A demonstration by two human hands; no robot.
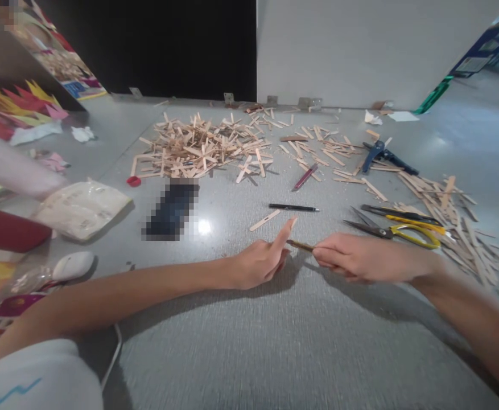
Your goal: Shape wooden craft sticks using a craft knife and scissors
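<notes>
My right hand is closed around a thin, brass-coloured tool with a dark tip, which points left. Close to that tip is my left hand, its index finger stretched up and the other fingers curled in. Whatever those curled fingers hold, if anything, is hidden. Just beyond the left fingertips lies a flat wooden stick with a slot cut in it. A black pen rests behind both hands. Yellow-handled scissors lie beyond my right hand, blades partly apart.
A heap of cut wooden sticks spreads along the back, with more sticks at right. Blue-handled pliers, a purple cutter and a dark phone lie around. At left are a plastic packet and a white mouse.
</notes>
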